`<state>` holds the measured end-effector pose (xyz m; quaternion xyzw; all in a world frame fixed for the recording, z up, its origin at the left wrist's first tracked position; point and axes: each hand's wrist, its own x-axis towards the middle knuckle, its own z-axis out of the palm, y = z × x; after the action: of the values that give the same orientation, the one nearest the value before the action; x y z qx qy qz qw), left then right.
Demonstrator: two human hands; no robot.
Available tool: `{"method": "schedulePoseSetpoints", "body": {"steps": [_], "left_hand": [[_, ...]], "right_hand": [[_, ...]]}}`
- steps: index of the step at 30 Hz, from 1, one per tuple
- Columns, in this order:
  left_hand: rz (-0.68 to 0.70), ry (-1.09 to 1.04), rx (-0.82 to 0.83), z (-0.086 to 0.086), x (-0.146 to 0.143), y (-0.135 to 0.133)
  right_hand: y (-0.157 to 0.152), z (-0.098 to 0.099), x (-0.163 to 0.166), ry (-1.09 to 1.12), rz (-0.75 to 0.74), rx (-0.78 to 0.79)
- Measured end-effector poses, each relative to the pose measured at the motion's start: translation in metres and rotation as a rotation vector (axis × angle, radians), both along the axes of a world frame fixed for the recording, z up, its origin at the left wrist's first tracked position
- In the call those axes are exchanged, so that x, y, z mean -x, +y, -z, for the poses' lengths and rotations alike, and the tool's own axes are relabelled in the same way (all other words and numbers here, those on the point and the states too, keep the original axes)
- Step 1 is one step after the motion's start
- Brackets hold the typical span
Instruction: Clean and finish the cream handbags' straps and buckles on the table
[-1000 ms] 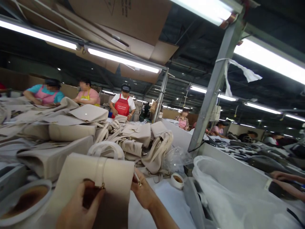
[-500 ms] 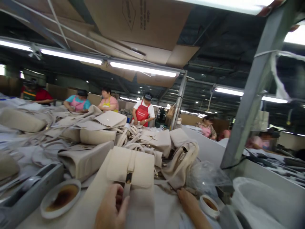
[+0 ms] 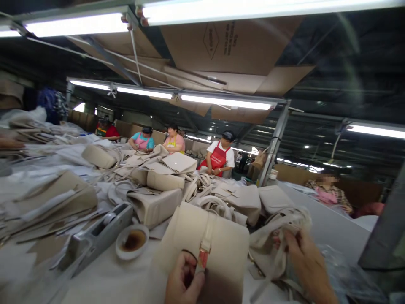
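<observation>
Left hand [image 3: 184,282] and right hand [image 3: 305,258], both bare.
Left: thumb [image 3: 196,287] clearest, tip rounded; hand cut off by the lower edge. Right: back uncovered, smooth in outline, tapering to a bare wrist [image 3: 318,282], then a short stretch of bare forearm [image 3: 325,296] running out at the bottom. Both slightly blurred; nails and fine marks too small to tell.
</observation>
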<state>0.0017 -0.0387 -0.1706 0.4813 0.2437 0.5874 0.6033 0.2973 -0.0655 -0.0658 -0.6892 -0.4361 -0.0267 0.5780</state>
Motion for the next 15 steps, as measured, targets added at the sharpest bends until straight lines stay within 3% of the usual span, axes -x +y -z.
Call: {"method": "schedulePoseSetpoints", "body": {"steps": [4,8,11,15], "left_hand": [[0.127,-0.108,0.101,-0.014,0.007,-0.01],[0.161,-0.135,0.129,-0.027,0.019,-0.02],[0.15,-0.142,0.116,-0.035,0.026,-0.029],[0.151,-0.188,0.076,-0.042,0.031,-0.04]], "right_hand": [[0.004,-0.007,0.026,-0.232,0.012,0.11],[-0.011,-0.004,0.061,-0.073,-0.069,0.118],[-0.038,-0.007,0.099,-0.048,-0.186,0.048],[-0.07,-0.001,0.145,-0.338,-0.363,-0.071]]}}
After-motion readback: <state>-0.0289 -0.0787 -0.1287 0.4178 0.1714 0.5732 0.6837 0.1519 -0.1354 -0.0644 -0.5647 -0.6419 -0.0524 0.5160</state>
